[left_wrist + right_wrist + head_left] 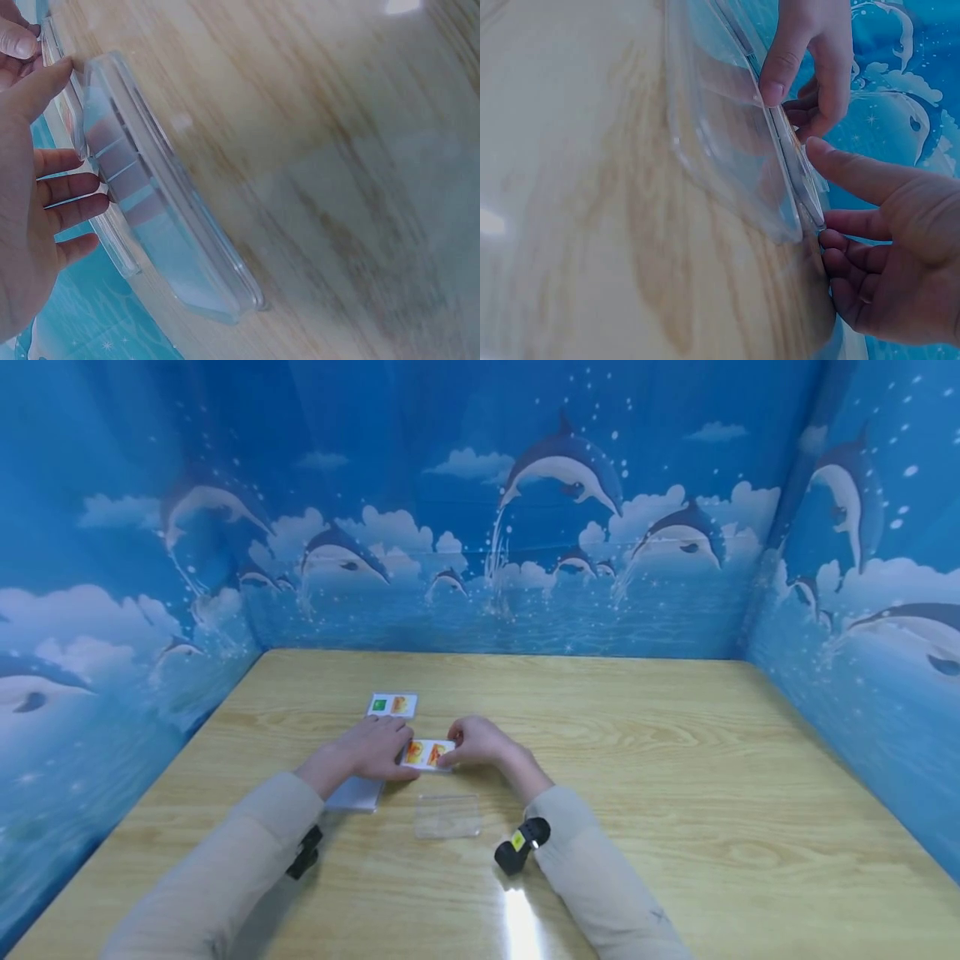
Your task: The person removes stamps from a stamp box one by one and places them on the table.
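dolphin-printed walls [420, 468] enclose a wood-grain table [660, 760]. a white card [427, 756] with two orange-yellow food pictures sits between left hand [373, 748], fingers slightly bent, and right hand [482, 743], fingers curled, both pinching its ends. from it, a clear plastic piece [447, 818] lies at six o'clock, a second card [392, 705] at eleven, a pale panel [356, 796] at eight (partly covered by the left hand).

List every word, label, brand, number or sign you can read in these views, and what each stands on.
Readable text: none.
Picture card between the left hand and right hand: two small pictures; any lettering too small to read.
Farther card: a green square and another picture; any lettering too small.
Yellow label on the black wrist device: too small to read.
Clear plastic tray: no lettering visible.
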Demonstrator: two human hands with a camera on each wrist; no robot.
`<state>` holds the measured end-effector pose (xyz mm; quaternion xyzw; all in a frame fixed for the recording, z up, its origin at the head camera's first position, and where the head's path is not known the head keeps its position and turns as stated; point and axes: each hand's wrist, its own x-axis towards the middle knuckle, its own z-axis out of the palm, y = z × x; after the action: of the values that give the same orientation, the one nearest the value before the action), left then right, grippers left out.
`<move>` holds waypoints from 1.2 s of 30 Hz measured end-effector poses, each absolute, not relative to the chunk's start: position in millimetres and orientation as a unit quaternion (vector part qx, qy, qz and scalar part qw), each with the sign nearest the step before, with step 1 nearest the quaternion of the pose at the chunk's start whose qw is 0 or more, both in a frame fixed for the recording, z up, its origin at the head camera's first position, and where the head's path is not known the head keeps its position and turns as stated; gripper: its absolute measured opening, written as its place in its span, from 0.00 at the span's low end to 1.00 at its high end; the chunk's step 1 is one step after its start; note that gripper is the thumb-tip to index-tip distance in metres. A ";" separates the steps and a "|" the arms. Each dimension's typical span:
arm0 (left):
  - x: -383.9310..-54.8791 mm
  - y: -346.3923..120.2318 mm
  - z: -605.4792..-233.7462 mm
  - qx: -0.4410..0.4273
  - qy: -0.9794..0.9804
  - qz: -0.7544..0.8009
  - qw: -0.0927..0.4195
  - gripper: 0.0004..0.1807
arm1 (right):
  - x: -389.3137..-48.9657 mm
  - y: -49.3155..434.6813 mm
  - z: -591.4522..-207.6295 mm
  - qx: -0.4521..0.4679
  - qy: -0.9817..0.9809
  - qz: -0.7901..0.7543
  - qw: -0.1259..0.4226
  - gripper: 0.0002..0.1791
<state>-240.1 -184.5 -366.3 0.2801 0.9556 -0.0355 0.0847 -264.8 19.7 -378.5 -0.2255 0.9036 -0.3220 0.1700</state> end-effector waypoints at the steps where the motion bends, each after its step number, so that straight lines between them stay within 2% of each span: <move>1: -240.2 -184.8 -366.3 0.281 0.955 -0.037 0.083 0.33 | -264.8 19.1 -378.2 -0.227 0.905 -0.319 0.169 0.27; 25: -239.1 -183.8 -365.4 0.274 0.956 -0.042 0.097 0.34 | -264.9 19.3 -378.6 -0.211 0.919 -0.298 0.146 0.17; 36: -238.7 -183.3 -365.2 0.268 0.957 -0.040 0.098 0.35 | -268.5 21.7 -379.2 -0.223 0.916 -0.314 0.116 0.11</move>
<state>-238.7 -183.3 -365.2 0.2685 0.9575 -0.0397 0.0979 -268.5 21.7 -379.2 -0.2227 0.9157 -0.3137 0.1163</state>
